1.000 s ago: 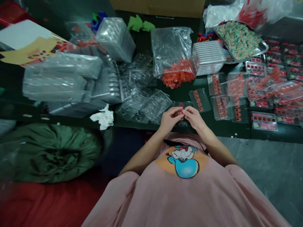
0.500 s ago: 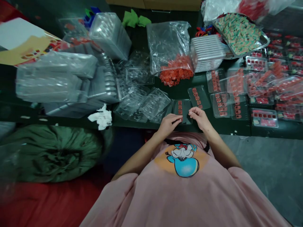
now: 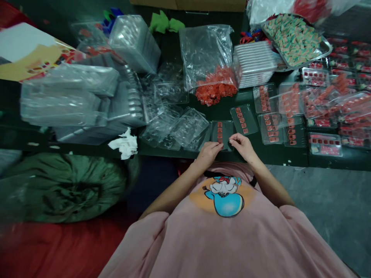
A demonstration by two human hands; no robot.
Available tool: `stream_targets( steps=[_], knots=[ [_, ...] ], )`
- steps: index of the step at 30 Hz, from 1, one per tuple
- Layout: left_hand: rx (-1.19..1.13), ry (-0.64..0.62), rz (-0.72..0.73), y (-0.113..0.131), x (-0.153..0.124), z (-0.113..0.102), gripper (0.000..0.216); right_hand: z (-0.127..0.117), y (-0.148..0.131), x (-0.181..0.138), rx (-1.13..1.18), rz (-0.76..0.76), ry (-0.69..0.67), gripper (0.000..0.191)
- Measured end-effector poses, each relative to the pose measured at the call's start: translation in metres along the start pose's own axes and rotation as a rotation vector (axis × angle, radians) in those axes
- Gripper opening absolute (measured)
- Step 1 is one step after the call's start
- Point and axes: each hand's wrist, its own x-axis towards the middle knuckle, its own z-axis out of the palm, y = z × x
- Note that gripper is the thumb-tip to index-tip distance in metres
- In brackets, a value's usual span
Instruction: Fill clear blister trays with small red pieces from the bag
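My left hand (image 3: 208,151) and my right hand (image 3: 242,144) rest at the near edge of the dark green table (image 3: 278,156), fingers curled in a pinch. Between them lies a clear blister tray (image 3: 222,133) with a row of small red pieces in it. Both hands touch the tray's near end; whatever the fingertips pinch is too small to name. A second tray with red pieces (image 3: 242,117) lies just beyond on the right. Farther back, an open plastic bag (image 3: 209,58) spills loose red pieces (image 3: 216,89).
Stacks of empty clear trays (image 3: 72,98) fill the left of the table, loose empty ones (image 3: 176,127) lie in the middle. Filled trays (image 3: 321,106) crowd the right. A metal pan of green-pink pieces (image 3: 294,40), a crumpled tissue (image 3: 124,144) and a green sack (image 3: 63,187) are nearby.
My hands, which were raised together on a red piece, went down to the tray; the right hand drew back in toward the left.
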Motion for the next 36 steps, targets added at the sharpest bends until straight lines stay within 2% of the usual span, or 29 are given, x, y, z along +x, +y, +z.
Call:
stream_targets(
  steps=[5, 11, 15, 18, 20, 23, 28, 32, 36],
  knots=[
    [0.079, -0.019, 0.009, -0.003, -0.002, 0.004, 0.025, -0.002, 0.001, -0.012, -0.428, -0.131, 0.040, 0.013],
    [0.041, -0.047, -0.007, -0.002, -0.002, -0.004, 0.029, 0.005, 0.003, -0.019, -0.747, -0.115, 0.045, 0.020],
    [0.135, -0.062, -0.047, 0.012, -0.002, -0.014, 0.046, 0.009, 0.003, -0.019, -0.821, -0.113, 0.044, 0.022],
    [0.206, -0.148, -0.053, 0.022, -0.002, -0.012, 0.069, 0.011, -0.001, -0.018, -0.871, -0.080, 0.049, 0.026],
    [0.230, -0.212, -0.062, 0.025, -0.001, -0.007, 0.077, 0.013, -0.005, -0.016, -0.902, -0.037, 0.045, 0.029],
    [0.240, -0.250, -0.075, 0.023, -0.002, 0.001, 0.077, 0.018, -0.010, -0.013, -0.952, 0.033, 0.057, 0.031],
    [0.218, -0.231, -0.069, 0.018, 0.000, 0.001, 0.076, 0.022, -0.011, -0.010, -1.025, 0.070, 0.103, 0.029],
    [0.187, -0.188, -0.052, 0.021, 0.006, -0.011, 0.071, 0.019, -0.011, -0.012, -0.982, 0.030, 0.139, 0.027],
    [0.066, -0.051, -0.040, 0.031, 0.011, -0.026, 0.065, 0.002, -0.014, -0.010, -0.832, -0.090, 0.216, 0.028]
  ],
)
